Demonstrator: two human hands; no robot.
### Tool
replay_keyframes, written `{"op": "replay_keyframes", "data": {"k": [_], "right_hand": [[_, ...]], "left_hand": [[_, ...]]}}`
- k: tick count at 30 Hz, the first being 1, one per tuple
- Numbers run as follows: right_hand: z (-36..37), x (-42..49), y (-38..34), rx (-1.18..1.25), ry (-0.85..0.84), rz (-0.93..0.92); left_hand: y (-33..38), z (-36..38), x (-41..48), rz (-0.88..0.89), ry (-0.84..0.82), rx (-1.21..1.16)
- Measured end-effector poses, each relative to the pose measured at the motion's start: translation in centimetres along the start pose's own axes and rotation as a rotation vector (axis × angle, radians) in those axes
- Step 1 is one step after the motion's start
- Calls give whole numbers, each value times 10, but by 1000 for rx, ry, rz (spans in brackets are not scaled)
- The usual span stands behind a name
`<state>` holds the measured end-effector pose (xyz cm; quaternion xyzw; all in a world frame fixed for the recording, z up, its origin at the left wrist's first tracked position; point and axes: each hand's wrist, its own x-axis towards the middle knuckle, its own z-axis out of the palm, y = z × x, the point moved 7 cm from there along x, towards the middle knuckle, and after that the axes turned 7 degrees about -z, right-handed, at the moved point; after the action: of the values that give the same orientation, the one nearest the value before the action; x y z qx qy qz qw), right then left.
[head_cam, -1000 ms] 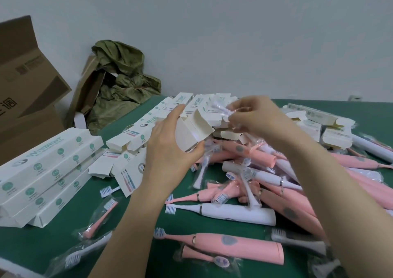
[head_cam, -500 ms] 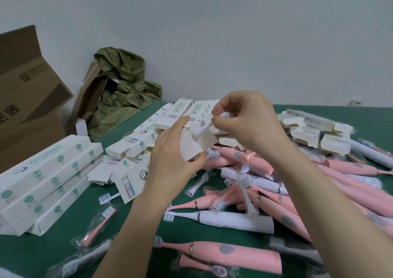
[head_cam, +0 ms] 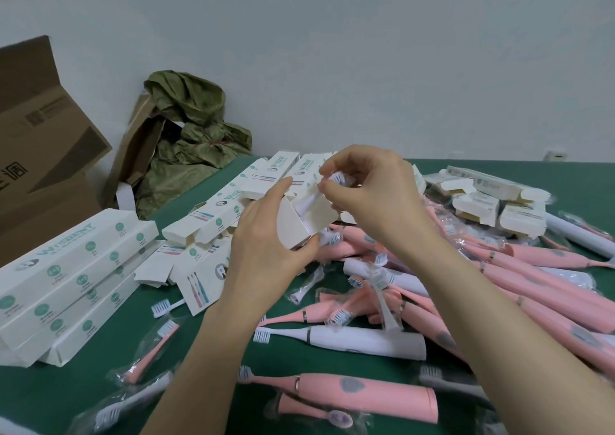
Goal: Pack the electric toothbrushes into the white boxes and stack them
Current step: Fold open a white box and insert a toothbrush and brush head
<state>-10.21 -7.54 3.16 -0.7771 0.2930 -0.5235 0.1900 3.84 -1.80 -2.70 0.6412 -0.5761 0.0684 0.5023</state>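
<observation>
Box (head_cam: 290, 226) mostly hidden behind left hand (head_cam: 263, 245), which gripped it. Right hand (head_cam: 376, 195) pinched wrapped brush head (head_cam: 336, 179); stem sat in box mouth, above surface (head_cam: 83, 391). Wrapping blurred.

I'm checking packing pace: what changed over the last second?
The right hand, pinching a wrapped brush head, moved down toward the white box, and the stem is now inside its open end. The left hand kept gripping that box; the stacked boxes and loose toothbrushes stayed put.
</observation>
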Motion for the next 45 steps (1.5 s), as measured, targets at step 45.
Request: {"op": "replay_keyframes", "data": {"k": [45], "right_hand": [[16, -4, 11, 441, -139, 124]], "left_hand": [[25, -7, -6, 83, 165, -76]]}}
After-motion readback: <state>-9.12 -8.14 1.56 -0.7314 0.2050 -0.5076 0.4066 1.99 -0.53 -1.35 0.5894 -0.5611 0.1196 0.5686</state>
